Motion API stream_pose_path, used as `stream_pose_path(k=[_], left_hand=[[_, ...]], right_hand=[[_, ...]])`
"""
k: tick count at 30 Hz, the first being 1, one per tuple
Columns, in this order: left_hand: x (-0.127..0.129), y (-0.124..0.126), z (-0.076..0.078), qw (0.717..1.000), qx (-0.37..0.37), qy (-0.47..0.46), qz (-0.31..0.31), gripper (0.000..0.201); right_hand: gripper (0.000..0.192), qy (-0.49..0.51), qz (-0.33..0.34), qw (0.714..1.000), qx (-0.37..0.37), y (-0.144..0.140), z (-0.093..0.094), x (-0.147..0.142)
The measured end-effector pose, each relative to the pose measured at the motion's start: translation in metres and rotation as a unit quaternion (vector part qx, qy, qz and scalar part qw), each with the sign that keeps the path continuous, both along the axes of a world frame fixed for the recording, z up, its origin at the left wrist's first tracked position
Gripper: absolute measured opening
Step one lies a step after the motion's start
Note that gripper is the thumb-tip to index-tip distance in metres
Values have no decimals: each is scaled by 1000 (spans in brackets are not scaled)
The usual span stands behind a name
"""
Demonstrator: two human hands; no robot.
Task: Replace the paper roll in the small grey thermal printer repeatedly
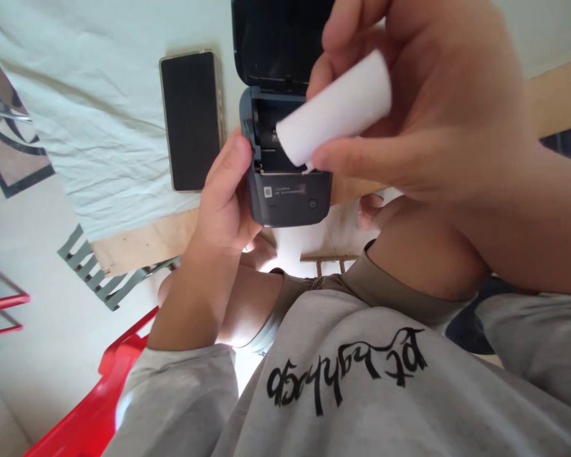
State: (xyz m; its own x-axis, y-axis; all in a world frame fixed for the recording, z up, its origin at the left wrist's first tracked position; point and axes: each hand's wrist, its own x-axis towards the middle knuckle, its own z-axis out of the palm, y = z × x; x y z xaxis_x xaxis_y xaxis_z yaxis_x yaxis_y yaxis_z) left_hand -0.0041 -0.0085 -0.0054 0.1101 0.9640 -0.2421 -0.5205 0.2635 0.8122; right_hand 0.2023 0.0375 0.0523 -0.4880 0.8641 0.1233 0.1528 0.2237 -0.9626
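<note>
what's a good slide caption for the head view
Right hand holds a paper roll over the open printer steadied by the left hand.

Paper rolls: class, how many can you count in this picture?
1. The white paper roll is held in the right hand, just above the open printer that the left hand steadies. Others may be hidden.

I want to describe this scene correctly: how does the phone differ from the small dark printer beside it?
The phone lies flat on the white cloth, untouched; the printer is gripped at its side by the left hand. The phone is a thin closed slab; the printer is thicker, its lid raised and its bay open. The right hand holds a white paper roll over the printer, not over the phone. Both are dark and rectangular.
</note>
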Motion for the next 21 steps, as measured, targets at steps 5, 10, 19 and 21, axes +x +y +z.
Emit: stream_pose_path(k=[5,10,19,21], left_hand=[[1,1,2,999,-22,-32,-9,34],[3,1,6,999,-41,-28,-3,32],[4,-1,1,999,10,-20,35,30],[4,0,0,999,10,-23,29,31]], right_hand=[[53,152,-75,985,-38,4,2,-12],[71,102,41,986,122,0,-8,-22],[96,-66,-79,955,277,-6,-16,-3],[102,-91,-98,943,305,-2,-5,-4]])
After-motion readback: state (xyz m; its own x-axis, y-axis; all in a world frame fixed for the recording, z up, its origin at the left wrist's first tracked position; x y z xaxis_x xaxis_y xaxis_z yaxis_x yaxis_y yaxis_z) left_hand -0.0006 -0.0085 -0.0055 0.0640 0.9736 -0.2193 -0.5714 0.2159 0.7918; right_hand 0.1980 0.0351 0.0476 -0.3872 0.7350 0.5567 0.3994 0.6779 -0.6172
